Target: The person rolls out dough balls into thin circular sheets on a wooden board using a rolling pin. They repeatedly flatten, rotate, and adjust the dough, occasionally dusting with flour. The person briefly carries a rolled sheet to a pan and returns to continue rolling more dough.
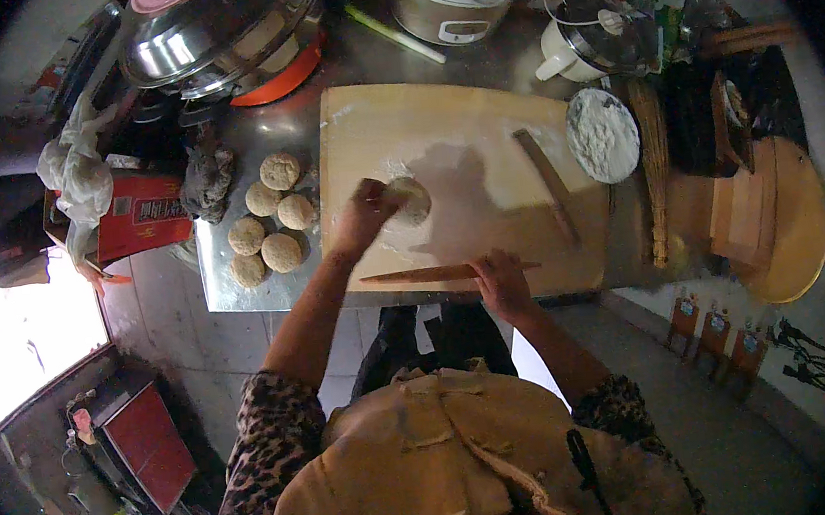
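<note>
A pale, flattened dough round [413, 203] lies on a floured wooden board [361, 123]. My left hand [369, 213] is at its left edge, fingers curled onto it; the fingertips are partly blurred. Near the board's front edge, my right hand [501, 278] grips a tapered wooden rolling pin [422, 276] toward its right end. The pin lies roughly crosswise, with its long left part exposed. Dry flour is scattered around the dough, and my shadow falls on the board to its right.
Several round flat cakes [281, 252] sit on the metal tabletop [224, 296] at left. A wooden stick [547, 187] lies on the board, beside a bowl of flour [603, 135] and a straw brush [655, 179]. Behind stand a rice cooker [458, 7], a green onion [397, 34] and a metal basin [172, 49].
</note>
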Demonstrator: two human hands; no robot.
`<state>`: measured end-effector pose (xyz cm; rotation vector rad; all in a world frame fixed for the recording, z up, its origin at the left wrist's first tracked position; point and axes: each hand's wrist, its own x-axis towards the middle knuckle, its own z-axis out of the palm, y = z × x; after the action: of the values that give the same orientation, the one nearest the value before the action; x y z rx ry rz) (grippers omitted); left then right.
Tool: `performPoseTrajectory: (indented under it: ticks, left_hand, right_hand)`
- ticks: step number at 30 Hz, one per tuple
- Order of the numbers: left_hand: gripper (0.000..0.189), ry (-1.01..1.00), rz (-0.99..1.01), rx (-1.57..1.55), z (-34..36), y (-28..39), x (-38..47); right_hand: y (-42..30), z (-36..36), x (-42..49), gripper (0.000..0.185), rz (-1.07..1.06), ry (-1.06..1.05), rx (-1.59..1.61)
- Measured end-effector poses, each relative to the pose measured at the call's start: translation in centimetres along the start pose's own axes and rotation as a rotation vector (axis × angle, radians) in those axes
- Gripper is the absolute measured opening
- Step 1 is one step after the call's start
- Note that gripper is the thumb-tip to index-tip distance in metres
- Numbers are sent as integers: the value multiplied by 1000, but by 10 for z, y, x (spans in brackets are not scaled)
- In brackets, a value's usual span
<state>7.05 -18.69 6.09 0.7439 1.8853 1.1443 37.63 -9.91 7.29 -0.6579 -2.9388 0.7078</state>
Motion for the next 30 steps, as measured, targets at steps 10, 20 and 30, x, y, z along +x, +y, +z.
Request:
performPoseTrajectory:
  ticks: [10, 20, 30]
  left_hand:
    - [80, 99, 479, 1023, 75, 9, 35]
    - [82, -15, 329, 1004, 84, 13, 45]
    - [91, -38, 286, 1061, 90, 7, 50]
  right_hand:
    - [11, -4, 13, 45, -120, -26, 110]
    - [41, -11, 39, 33, -148, -68, 177]
    - [39, -3, 40, 36, -275, -18, 90]
